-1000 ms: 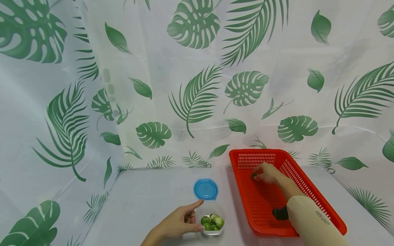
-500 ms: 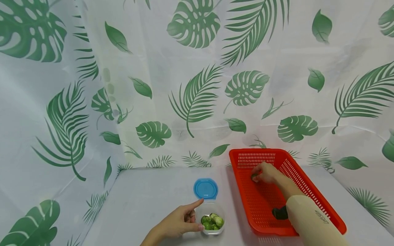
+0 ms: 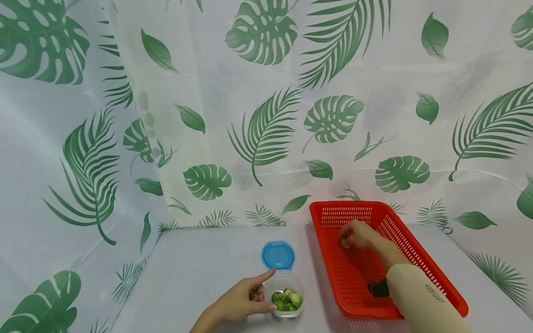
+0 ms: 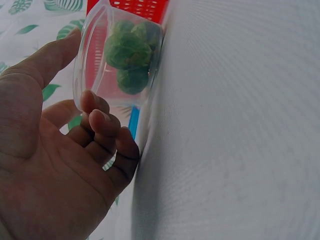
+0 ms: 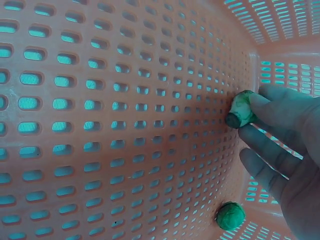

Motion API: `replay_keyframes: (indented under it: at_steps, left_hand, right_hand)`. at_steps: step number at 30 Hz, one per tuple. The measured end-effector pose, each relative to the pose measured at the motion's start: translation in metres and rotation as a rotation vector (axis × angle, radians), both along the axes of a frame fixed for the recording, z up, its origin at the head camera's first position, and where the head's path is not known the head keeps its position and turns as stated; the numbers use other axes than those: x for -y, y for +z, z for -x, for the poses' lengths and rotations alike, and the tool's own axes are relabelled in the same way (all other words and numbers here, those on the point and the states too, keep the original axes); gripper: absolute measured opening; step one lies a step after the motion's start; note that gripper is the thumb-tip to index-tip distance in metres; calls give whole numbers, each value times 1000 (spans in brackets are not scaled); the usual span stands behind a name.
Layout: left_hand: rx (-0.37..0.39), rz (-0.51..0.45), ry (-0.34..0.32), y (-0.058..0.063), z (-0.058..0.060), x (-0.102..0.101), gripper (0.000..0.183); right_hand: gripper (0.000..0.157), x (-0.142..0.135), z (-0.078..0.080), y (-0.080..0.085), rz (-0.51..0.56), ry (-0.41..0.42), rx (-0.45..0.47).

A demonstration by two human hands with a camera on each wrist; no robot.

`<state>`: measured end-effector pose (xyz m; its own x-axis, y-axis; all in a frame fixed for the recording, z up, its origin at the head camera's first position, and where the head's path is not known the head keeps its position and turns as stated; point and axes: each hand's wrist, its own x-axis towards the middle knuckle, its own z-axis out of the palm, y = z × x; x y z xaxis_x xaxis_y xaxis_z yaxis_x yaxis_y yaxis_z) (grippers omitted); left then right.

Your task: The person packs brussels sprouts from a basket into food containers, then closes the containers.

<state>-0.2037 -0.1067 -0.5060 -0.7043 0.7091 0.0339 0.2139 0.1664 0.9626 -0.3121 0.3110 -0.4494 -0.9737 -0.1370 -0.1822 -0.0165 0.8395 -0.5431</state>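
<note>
My left hand (image 3: 241, 300) is spread at the left side of a small clear plastic container (image 3: 287, 317), its straight thumb and index finger touching the rim. Several Brussels sprouts (image 3: 287, 299) lie inside, also visible through the container wall (image 4: 156, 65) in the left wrist view. The other left fingers bend loosely below the rim. Inside the red basket (image 3: 335, 273), my right hand (image 3: 358, 234) pinches a Brussels sprout (image 5: 243, 111) between thumb and fingers, close to the basket's perforated floor. Another Brussels sprout (image 5: 230, 216) lies in the basket, below that hand in the right wrist view.
A blue lid (image 3: 278, 255) lies on the white table (image 3: 200, 268) just behind the container. The red basket's raised walls surround my right hand. A leaf-patterned curtain (image 3: 266, 138) closes off the back and left side. A black device (image 3: 379, 288) sits under the right forearm.
My right hand has shifted very slightly to the left and turned a little with the Brussels sprout. The left hand and the container stay where they were.
</note>
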Motion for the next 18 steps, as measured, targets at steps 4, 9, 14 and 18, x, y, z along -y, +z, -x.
replay_keyframes:
  at_steps: [4,9,14,18]
  left_hand:
    - [0,-1,1,0,0,0,81]
    - [-3,-1,2,0,0,0,81]
    - [-5,-5,-7,1,0,0,80]
    - [3,-12,-9,1,0,0,80]
  right_hand:
    - [27,0,0,0,-3,0,-3]
    - [25,1,-3,2,9,8,-7]
    - [23,2,-4,2,14,10,-5]
    - [23,1,-2,1,13,21,2]
